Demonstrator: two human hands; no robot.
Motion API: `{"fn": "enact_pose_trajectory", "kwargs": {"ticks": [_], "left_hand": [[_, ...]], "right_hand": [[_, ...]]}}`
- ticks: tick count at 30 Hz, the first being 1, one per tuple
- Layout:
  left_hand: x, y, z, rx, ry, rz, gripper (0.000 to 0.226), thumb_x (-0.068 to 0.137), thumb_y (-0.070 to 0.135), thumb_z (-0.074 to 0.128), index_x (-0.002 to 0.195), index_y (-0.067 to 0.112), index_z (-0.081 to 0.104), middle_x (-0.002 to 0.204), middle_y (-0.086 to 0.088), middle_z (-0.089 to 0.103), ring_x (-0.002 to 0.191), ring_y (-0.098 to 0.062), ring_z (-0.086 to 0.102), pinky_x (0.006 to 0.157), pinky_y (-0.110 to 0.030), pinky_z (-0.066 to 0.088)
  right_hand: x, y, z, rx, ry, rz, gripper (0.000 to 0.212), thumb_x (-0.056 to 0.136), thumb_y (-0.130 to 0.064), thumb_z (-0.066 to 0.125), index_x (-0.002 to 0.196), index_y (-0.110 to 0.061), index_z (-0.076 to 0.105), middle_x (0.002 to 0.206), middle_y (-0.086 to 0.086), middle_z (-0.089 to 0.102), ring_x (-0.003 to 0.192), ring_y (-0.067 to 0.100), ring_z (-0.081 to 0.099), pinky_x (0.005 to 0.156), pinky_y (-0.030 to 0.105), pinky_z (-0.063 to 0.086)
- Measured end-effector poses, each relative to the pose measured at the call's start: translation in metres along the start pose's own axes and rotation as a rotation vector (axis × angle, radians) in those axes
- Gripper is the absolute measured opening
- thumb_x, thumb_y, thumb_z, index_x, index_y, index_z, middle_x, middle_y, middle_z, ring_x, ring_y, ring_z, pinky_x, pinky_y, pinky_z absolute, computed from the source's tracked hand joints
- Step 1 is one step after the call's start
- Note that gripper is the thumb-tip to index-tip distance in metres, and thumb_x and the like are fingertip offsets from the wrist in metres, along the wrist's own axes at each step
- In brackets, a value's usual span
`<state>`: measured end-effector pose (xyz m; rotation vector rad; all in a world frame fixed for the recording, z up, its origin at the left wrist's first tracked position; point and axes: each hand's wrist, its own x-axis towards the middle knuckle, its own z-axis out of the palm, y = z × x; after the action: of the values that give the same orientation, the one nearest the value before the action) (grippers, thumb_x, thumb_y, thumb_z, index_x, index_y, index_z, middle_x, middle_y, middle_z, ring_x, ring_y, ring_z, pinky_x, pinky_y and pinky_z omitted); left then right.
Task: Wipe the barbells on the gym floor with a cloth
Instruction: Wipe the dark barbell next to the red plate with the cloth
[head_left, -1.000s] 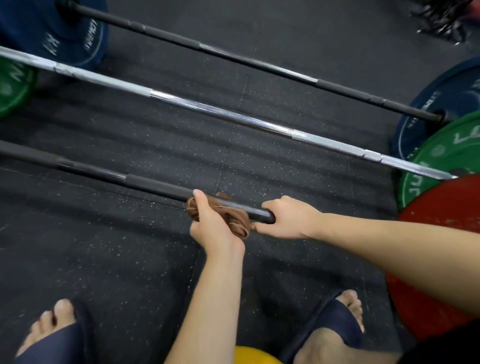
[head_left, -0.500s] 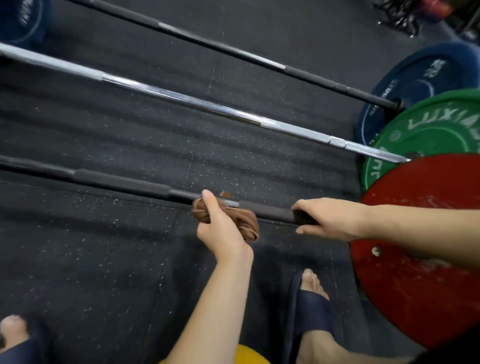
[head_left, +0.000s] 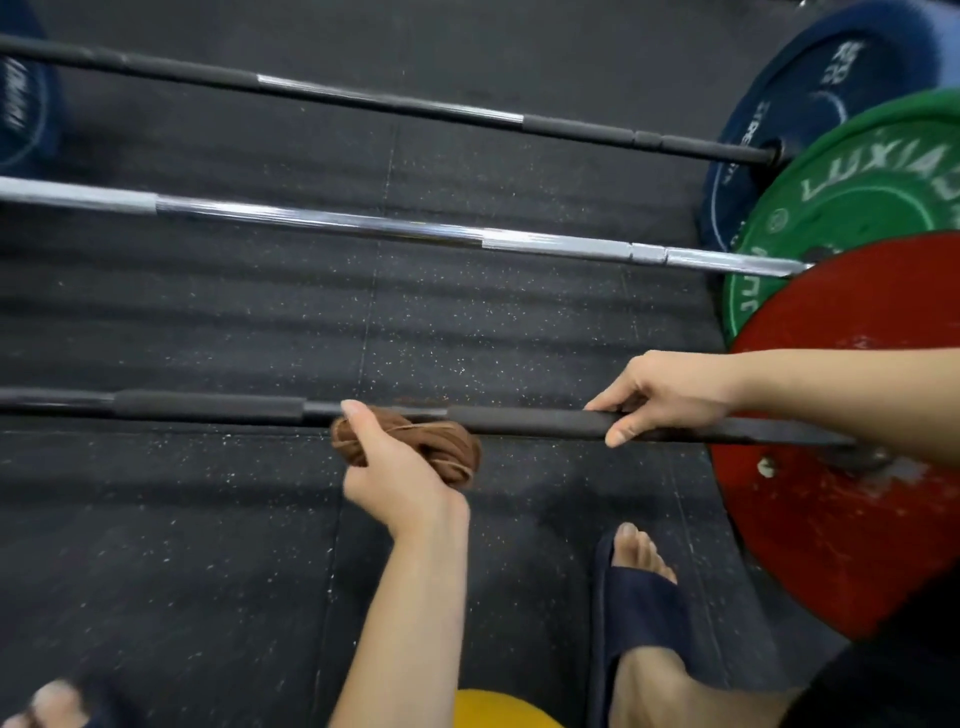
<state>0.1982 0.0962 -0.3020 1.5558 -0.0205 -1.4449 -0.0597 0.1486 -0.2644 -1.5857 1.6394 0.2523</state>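
The person's left hand (head_left: 395, 473) has its grip clamped round a balled-up brown cloth (head_left: 454, 447), pressed against the nearest black barbell (head_left: 208, 408) about mid-shaft. The right hand (head_left: 670, 397) pinches the same bar closer to the red plate (head_left: 831, 545), fingers over, thumb under. The cloth looks soft and should mould round the shaft easily. The loaded bar is probably heavy and stiff, so a steadying hold on the matte section makes sense. The chrome barbell (head_left: 363, 226) and far black barbell (head_left: 389, 101) lie beyond on the gym floor (head_left: 208, 545).

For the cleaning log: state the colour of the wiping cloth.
Brown cloth, clearest in the head view.
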Motion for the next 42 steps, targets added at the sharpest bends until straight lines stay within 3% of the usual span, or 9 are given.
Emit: {"fn": "enact_pose_trajectory", "kwargs": {"ticks": [5, 12, 16, 22, 26, 29, 34, 39, 42], "left_hand": [[-0.001, -0.006, -0.001, 0.018, -0.084, -0.024, 0.042, 0.091, 0.062, 0.066, 0.100, 0.021, 0.061, 0.103, 0.007, 0.070, 0.088, -0.012, 0.073, 0.076, -0.029, 0.057], [-0.038, -0.059, 0.001, 0.092, -0.270, -0.127, 0.048, 0.093, 0.059, 0.065, 0.098, 0.011, 0.069, 0.090, -0.003, 0.075, 0.078, -0.019, 0.075, 0.080, -0.036, 0.061], [-0.032, -0.052, 0.002, 0.087, -0.224, -0.144, 0.051, 0.092, 0.061, 0.065, 0.096, 0.010, 0.069, 0.086, 0.001, 0.071, 0.070, -0.015, 0.071, 0.072, -0.032, 0.058], [0.008, -0.002, -0.001, -0.083, -0.037, -0.025, 0.054, 0.092, 0.058, 0.068, 0.117, 0.011, 0.062, 0.107, 0.004, 0.069, 0.089, -0.015, 0.072, 0.078, -0.033, 0.059], [0.007, -0.003, -0.007, -0.046, -0.093, -0.045, 0.058, 0.090, 0.063, 0.067, 0.118, 0.012, 0.064, 0.110, 0.003, 0.072, 0.091, -0.015, 0.073, 0.078, -0.033, 0.059], [-0.019, -0.025, -0.007, 0.029, -0.178, -0.092, 0.047, 0.091, 0.062, 0.066, 0.101, 0.016, 0.068, 0.096, 0.004, 0.073, 0.081, -0.015, 0.073, 0.072, -0.030, 0.056], [-0.037, -0.045, -0.005, 0.086, -0.272, -0.164, 0.046, 0.092, 0.060, 0.065, 0.099, 0.015, 0.070, 0.095, 0.002, 0.075, 0.084, -0.016, 0.073, 0.084, -0.035, 0.058], [-0.026, -0.034, -0.002, 0.057, -0.186, -0.149, 0.049, 0.091, 0.061, 0.066, 0.099, 0.013, 0.065, 0.092, 0.002, 0.070, 0.074, -0.016, 0.069, 0.068, -0.030, 0.056], [-0.016, -0.022, -0.001, -0.017, -0.099, -0.092, 0.044, 0.092, 0.059, 0.067, 0.099, 0.017, 0.061, 0.101, 0.003, 0.070, 0.082, -0.014, 0.071, 0.067, -0.028, 0.053]], "right_hand": [[0.002, 0.004, 0.000, -0.029, 0.002, -0.029, 0.046, 0.090, -0.045, 0.074, 0.133, -0.033, 0.067, 0.099, -0.017, 0.076, 0.091, -0.001, 0.068, 0.078, 0.008, 0.044], [0.001, 0.006, -0.001, -0.042, -0.003, -0.051, 0.045, 0.089, -0.050, 0.072, 0.132, -0.039, 0.066, 0.100, -0.016, 0.077, 0.095, 0.007, 0.070, 0.089, 0.021, 0.050], [0.001, 0.004, -0.002, -0.045, -0.013, -0.065, 0.045, 0.089, -0.050, 0.072, 0.132, -0.036, 0.067, 0.100, -0.017, 0.076, 0.094, 0.005, 0.070, 0.088, 0.019, 0.050], [0.002, 0.008, 0.002, -0.059, 0.013, -0.061, 0.046, 0.089, -0.052, 0.071, 0.131, -0.034, 0.067, 0.097, -0.012, 0.077, 0.088, 0.007, 0.071, 0.083, 0.020, 0.050], [0.004, 0.009, 0.000, -0.054, -0.001, -0.059, 0.043, 0.089, -0.051, 0.072, 0.129, -0.036, 0.068, 0.097, -0.016, 0.076, 0.090, 0.006, 0.070, 0.083, 0.018, 0.050], [0.005, 0.007, -0.004, -0.051, -0.027, -0.052, 0.043, 0.088, -0.049, 0.073, 0.129, -0.035, 0.069, 0.097, -0.020, 0.076, 0.088, -0.001, 0.069, 0.083, 0.015, 0.049], [0.014, 0.009, -0.012, -0.045, -0.045, -0.030, 0.044, 0.086, -0.046, 0.077, 0.126, -0.030, 0.072, 0.079, -0.037, 0.068, 0.073, -0.018, 0.058, 0.072, 0.003, 0.039], [0.013, 0.011, -0.010, -0.039, -0.054, -0.034, 0.044, 0.085, -0.047, 0.077, 0.125, -0.029, 0.073, 0.087, -0.033, 0.071, 0.077, -0.018, 0.059, 0.076, 0.005, 0.041], [0.011, 0.009, -0.009, -0.054, -0.054, -0.041, 0.044, 0.085, -0.050, 0.076, 0.125, -0.030, 0.073, 0.097, -0.023, 0.076, 0.089, -0.007, 0.066, 0.085, 0.014, 0.048]]}}
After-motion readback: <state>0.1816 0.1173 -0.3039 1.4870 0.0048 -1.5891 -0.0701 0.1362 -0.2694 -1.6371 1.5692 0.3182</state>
